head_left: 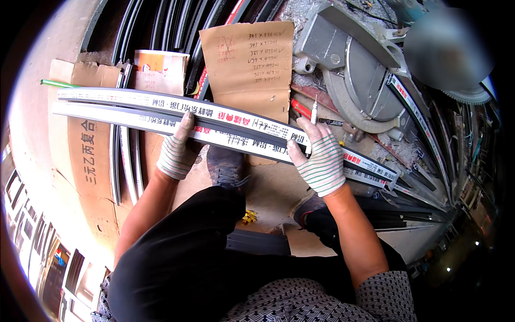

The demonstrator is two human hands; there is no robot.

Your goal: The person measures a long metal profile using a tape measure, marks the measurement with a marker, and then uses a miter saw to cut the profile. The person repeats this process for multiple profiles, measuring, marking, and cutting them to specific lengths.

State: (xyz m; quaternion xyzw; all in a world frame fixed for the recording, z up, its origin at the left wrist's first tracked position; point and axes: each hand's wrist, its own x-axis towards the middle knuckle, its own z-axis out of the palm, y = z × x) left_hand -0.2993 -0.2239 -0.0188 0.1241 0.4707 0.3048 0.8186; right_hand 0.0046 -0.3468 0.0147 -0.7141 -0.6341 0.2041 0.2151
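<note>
Two long strips [236, 115] lie side by side across both hands, over the lower part of a cardboard sheet [247, 64]. The left hand [177, 153] pinches them, thumb on top; the right hand [322, 161] grips farther right, a pen [315, 111] between its fingers.

Strong light floods the floor's [35, 121] left edge, bleaching it nearly white, while its right edge sinks into dimness. The held strips [134, 99] look crisp, but a round grey saw part [448, 48] by the far right corner is badly blurred; fisheye distortion bends outlying lines toward a black rim.
</note>
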